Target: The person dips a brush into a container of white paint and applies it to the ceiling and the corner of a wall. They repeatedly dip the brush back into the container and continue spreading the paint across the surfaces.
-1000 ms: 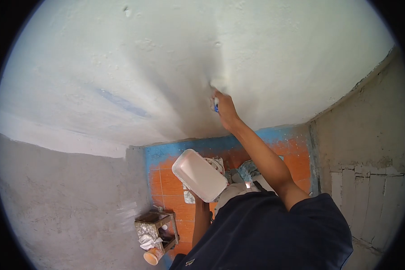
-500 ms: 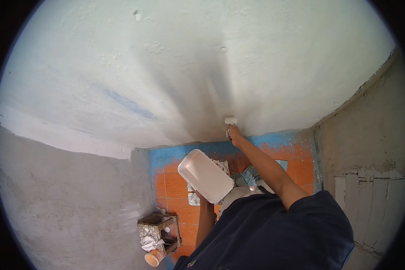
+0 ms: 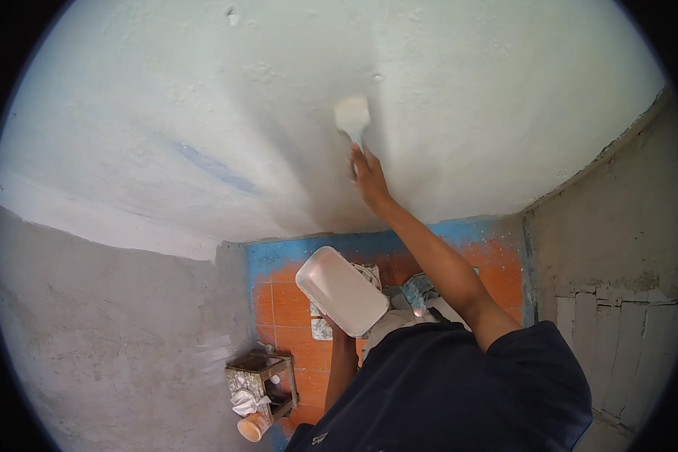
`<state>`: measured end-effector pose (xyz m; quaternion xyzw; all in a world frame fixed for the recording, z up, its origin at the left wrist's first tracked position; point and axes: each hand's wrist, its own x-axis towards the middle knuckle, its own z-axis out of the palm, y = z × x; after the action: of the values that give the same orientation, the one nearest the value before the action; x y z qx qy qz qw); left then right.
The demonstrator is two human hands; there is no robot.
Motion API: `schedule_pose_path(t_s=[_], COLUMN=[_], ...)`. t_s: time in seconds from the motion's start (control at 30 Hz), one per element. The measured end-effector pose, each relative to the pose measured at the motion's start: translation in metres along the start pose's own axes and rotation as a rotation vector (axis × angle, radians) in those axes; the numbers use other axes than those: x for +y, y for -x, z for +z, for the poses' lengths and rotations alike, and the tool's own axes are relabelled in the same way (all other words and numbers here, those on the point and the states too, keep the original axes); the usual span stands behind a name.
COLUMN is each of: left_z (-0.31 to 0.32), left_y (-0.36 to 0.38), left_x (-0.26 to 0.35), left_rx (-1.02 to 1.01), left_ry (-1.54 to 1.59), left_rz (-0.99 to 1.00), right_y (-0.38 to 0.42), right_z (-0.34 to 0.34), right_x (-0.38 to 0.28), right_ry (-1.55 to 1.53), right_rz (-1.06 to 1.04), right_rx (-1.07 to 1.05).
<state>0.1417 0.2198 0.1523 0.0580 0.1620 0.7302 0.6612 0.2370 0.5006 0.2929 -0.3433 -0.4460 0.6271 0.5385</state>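
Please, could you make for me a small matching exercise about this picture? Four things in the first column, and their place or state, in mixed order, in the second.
Things:
1. Flat tool
2. Tray
3. Stool
4. Cup

Places or states:
A. Orange inside, close beside the stool
B. Held in the right hand, at the pale wall
C. Stained, with an open frame
D. Held by the left hand

Right pairs: 1-B, 2-D, 3-C, 4-A
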Motion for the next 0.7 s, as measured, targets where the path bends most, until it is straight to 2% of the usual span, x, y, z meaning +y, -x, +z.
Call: schedule_pose_path(t_s=[0.07,0.13,0.17,0.23,0.33,0.4,0.47,0.53,0.63,0.7], left_z=[0.008,0.013,0.015,0.016,0.020,0.023,0.019,0.009,0.022,0.038], left_y=[0.001,0.000,0.000,0.001,0.001,-0.001,-0.002,-0.001,-0.003,-0.002], left_x=[0.000,0.001,0.002,0.003,0.003,0.005,0.004,0.002,0.002,-0.001], left_rx=[-0.012,-0.022,-0.029,-0.034,-0.053,-0.078,-0.032,0.049,-0.008,-0.110], left_ry=[-0.018,-0.031,-0.038,-0.051,-0.075,-0.103,-0.160,-0.148,-0.014,0.053], left_rz=[0.008,0.011,0.015,0.020,0.026,0.028,0.051,0.041,-0.007,-0.052], right_y=[0.006,0.022,0.027,0.034,0.015,0.004,0.001,0.008,0.013,0.013], right_z=[-0.038,-0.071,-0.084,-0.097,-0.094,-0.063,-0.022,0.011,0.024,0.014], right_x=[0.081,0.147,0.165,0.182,0.172,0.108,0.015,-0.063,-0.083,-0.056], right_ry=[-0.021,0.066,0.008,-0.111,-0.317,-0.308,-0.394,-0.302,-0.187,-0.155], right_rz=[0.078,0.304,0.426,0.672,0.820,0.620,0.417,0.281,0.037,0.041], right_rx=[0.042,0.135,0.127,0.112,0.143,0.079,0.028,-0.026,-0.188,-0.122])
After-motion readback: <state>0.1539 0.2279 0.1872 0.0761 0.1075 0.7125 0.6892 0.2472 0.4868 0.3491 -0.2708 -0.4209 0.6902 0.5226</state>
